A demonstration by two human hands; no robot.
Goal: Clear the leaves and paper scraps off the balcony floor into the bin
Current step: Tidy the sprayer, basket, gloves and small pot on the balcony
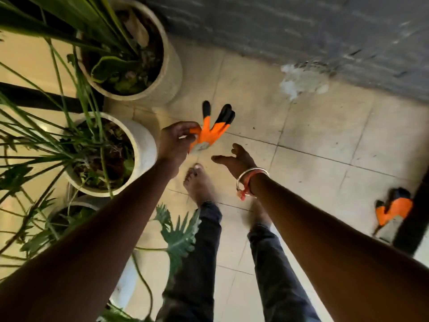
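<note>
- Forearms (104, 228) are stretched nearest; potted plants (141, 145) are ranged at left.
- An orange glove (210, 132) is pinched at its cuff by curled fingers of the left hand (174, 142).
- The right hand (234, 160) is held open beside it, gripping nothing.
- A pale patch (301, 81) by the wall (278, 19) is possibly paper scraps: judged light and limp, best gathered by the edges. No bin is seen.
- A second glove (392, 210) is seen at far right.

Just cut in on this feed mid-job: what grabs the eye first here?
The orange glove with black fingertips, pinched in the left hand at centre, stands out most, with the right hand open just beside it. A second orange glove lies on the tiled floor at far right by a dark post, and potted plants crowd the left edge.
</note>
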